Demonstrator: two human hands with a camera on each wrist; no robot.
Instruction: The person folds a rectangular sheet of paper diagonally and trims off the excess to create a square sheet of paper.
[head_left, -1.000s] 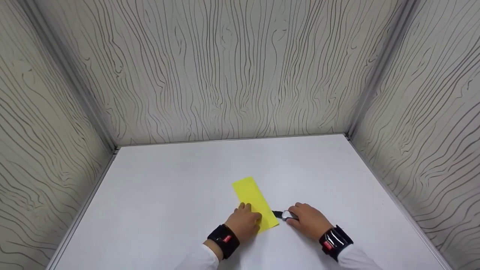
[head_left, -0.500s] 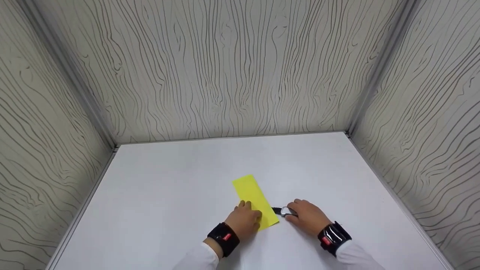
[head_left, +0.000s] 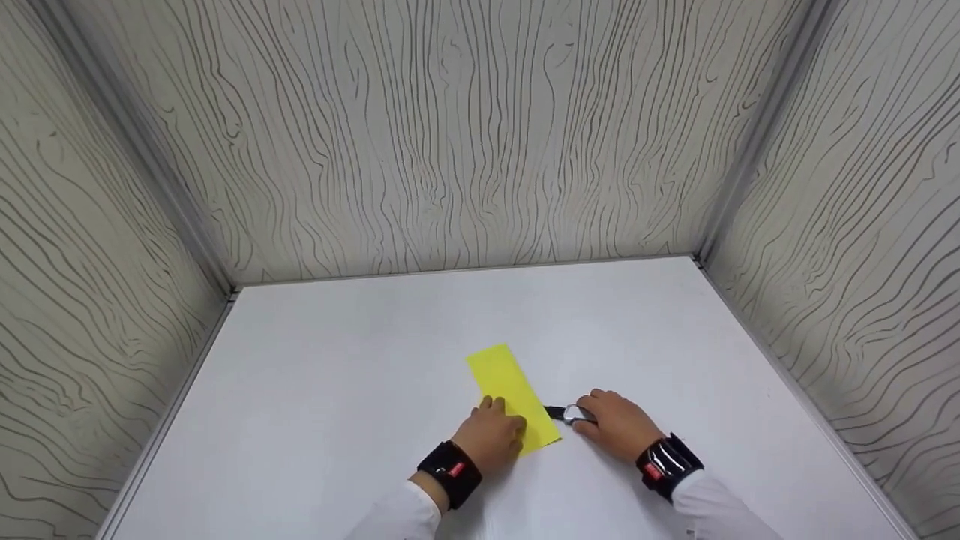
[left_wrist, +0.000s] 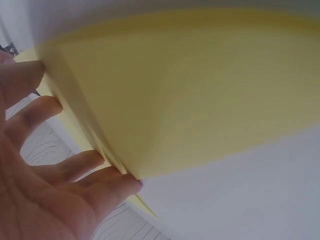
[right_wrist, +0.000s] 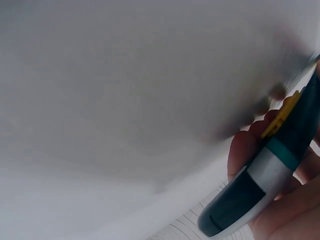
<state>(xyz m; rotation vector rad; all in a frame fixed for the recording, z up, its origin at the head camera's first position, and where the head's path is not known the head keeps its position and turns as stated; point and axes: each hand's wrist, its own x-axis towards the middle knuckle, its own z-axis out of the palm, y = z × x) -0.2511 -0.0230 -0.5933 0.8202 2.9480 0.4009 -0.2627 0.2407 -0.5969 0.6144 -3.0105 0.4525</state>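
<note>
White bench, bordered by wood-grain-patterned wall panels, grey corner posts. Yellow paper lies slanted toward bench's near side. Left hand rests fingertips on paper; right hand grips utility knife, dark end at paper's right edge.

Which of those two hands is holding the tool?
The right hand: it grips the dark-and-silver tool. The left hand holds no tool; it touches the yellow paper instead.
</note>
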